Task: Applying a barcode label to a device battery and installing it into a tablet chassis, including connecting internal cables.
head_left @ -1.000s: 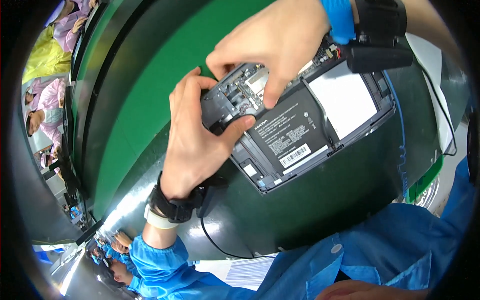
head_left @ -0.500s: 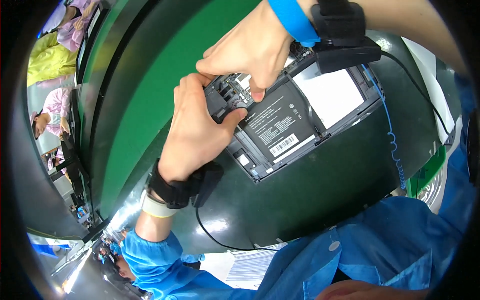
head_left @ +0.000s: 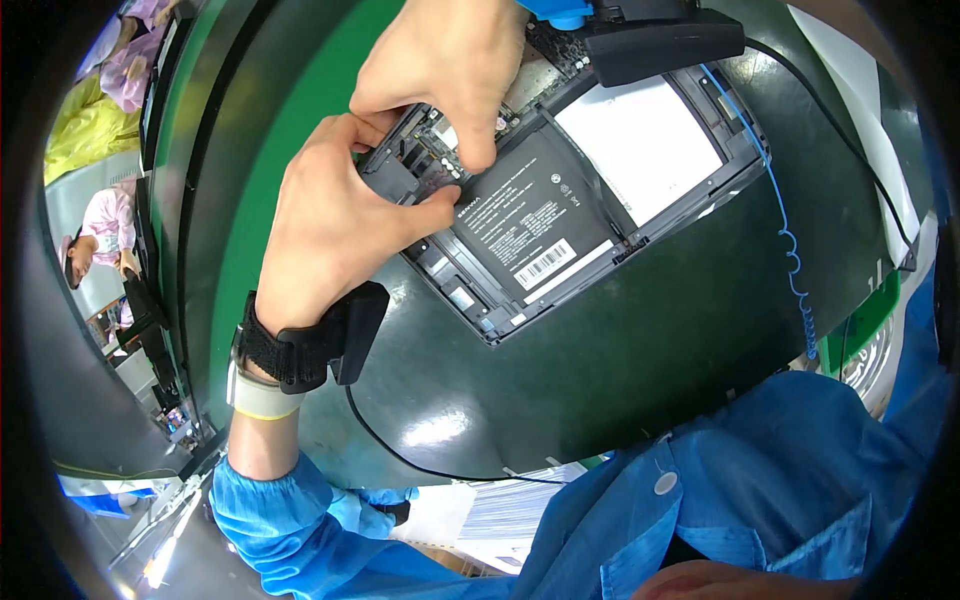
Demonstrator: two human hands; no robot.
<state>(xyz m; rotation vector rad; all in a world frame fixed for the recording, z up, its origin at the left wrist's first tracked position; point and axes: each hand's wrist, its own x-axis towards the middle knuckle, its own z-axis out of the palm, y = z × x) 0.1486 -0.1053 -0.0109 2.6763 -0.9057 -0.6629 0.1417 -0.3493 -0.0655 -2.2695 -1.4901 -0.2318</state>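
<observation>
Left hand (head_left: 335, 215): bare, fingers curled and closed on a small dark grey component (head_left: 405, 172) at the upper-left corner of an opened device, thumb pressed along its lower edge, index finger hooked over its top. Right hand (head_left: 450, 60): bare, entering from the top edge, fingers bent downward with one fingertip pressed onto the same corner just beside the component — closed against the part rather than spread; the two hands touch above it. Opened device (head_left: 570, 200): a flat dark chassis with its back cover off, lying tilted on the dark glossy work surface (head_left: 600, 400), under and to the right of both hands. Inside it, a large black rectangular battery (head_left: 535, 230) with white print and a barcode label sits just right of the component; beyond that, a pale grey-white panel (head_left: 640, 145) fills the right compartment. Left wrist: a black strap with a boxy black module (head_left: 320, 345), a thin black cable (head_left: 420, 460) running from it across the surface toward the lower edge. Right wrist: a blue band (head_left: 555, 10) and another black module (head_left: 660, 45), at the top of the frame over the chassis. A coiled blue cord (head_left: 790, 250) runs down the right side of the device. A green belt (head_left: 280, 120) lies left of the hands. Blue sleeves and garment (head_left: 760, 500) fill the lower part — paper sheets (head_left: 510, 505) lie at the near edge. Other people (head_left: 100, 230) sit far left, well apart.
</observation>
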